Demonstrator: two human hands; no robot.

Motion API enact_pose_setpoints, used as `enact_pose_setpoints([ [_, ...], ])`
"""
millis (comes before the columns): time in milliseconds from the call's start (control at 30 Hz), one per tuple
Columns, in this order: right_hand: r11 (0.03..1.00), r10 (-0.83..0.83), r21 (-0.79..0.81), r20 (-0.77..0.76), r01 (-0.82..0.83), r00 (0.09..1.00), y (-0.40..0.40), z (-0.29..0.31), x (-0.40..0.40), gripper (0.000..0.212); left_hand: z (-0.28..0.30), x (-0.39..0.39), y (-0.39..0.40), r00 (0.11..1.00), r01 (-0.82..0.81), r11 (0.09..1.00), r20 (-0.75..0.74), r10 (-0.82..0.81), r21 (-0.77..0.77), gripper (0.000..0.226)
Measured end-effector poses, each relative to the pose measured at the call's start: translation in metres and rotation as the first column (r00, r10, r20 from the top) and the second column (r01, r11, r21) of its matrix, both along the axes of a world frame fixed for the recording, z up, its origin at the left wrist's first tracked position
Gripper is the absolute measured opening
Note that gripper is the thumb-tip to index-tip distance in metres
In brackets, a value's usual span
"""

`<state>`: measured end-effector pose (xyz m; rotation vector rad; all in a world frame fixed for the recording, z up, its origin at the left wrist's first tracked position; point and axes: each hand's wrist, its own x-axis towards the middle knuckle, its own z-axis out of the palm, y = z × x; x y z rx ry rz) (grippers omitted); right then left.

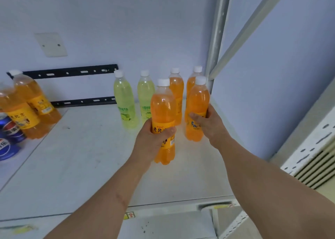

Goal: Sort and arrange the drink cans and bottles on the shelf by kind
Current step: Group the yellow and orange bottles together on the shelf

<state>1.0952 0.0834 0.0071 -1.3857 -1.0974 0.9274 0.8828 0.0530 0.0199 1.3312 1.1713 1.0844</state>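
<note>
Two orange bottles occupy the centre of the frame, each upright and each held by one hand. The left hand (154,139) has its grip closed around the label band of the nearer orange bottle (163,122); whether its base rests on the shelf (81,166) or sits just above it cannot be told. The right hand (208,124) has its grip closed around the lower half of the second orange bottle (197,101), right of centre, thumb across the label. This bottle stands just beside the shelf's right edge.

Directly behind these, two more orange bottles stand upright toward the back wall: one (176,88) behind the left-held bottle, one (192,81) partly hidden by the right-held bottle. To their left, two pale green bottles (125,103) (146,97) stand side by side, close together. All bottles have white caps.

At the left edge of the frame, well apart from this group, two further orange bottles (20,110) (36,97) appear tilted by the wide lens. Blue cola cans (10,132) sit in front of them, cut off by the frame edge.

A grey metal upright (217,39) borders the shelf at upper right. Two black slotted rails (72,72) are fixed to the wall behind.
</note>
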Motion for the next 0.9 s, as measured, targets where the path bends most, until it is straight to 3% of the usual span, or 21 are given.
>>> enact_pose_setpoints([
  [133, 0.998, -0.011, -0.062, 0.101, 0.018, 0.995, 0.001, -0.003, 0.008, 0.072, 0.000, 0.010, 0.010, 1.000, -0.001, 1.000, -0.023, 0.001, 0.013, 0.045],
  [233, 0.988, -0.014, -0.148, 0.209, 0.045, 0.978, -0.002, -0.007, 0.010, 0.091, -0.001, 0.016, 0.023, 0.999, -0.012, 1.000, -0.038, 0.013, 0.013, 0.058],
  [333, 0.936, 0.054, -0.341, 0.367, 0.080, 0.929, -0.013, -0.002, 0.012, 0.087, -0.001, 0.023, 0.037, 0.997, -0.013, 1.000, -0.080, 0.013, 0.004, 0.078],
  [400, 0.866, 0.200, -0.485, 0.559, 0.122, 0.804, -0.022, 0.000, 0.016, 0.065, -0.002, 0.028, 0.044, 0.995, -0.006, 1.000, -0.104, 0.007, 0.006, 0.078],
  [500, 0.857, 0.374, -0.485, 0.819, 0.175, 0.435, -0.033, 0.000, 0.013, 0.033, -0.006, 0.035, 0.054, 0.989, 0.001, 1.000, -0.151, 0.001, 0.011, 0.074],
  [567, 0.883, 0.403, -0.441, 0.888, 0.161, 0.220, -0.039, -0.001, 0.009, 0.029, -0.007, 0.039, 0.059, 0.986, 0.004, 1.000, -0.166, -0.002, 0.012, 0.076],
  [633, 0.902, 0.409, -0.416, 0.909, 0.114, 0.084, -0.046, 0.000, 0.003, 0.030, -0.008, 0.042, 0.064, 0.984, 0.003, 1.000, -0.176, 0.000, 0.020, 0.074],
  [700, 0.905, 0.418, -0.419, 0.908, 0.078, 0.031, -0.049, 0.000, -0.003, 0.031, -0.009, 0.044, 0.068, 0.982, 0.000, 0.999, -0.189, 0.007, 0.036, 0.071],
  [900, 0.902, 0.427, -0.428, 0.904, 0.057, 0.028, -0.054, -0.001, -0.022, 0.028, -0.012, 0.041, 0.072, 0.968, 0.057, 0.997, -0.248, -0.043, 0.052, 0.072],
])
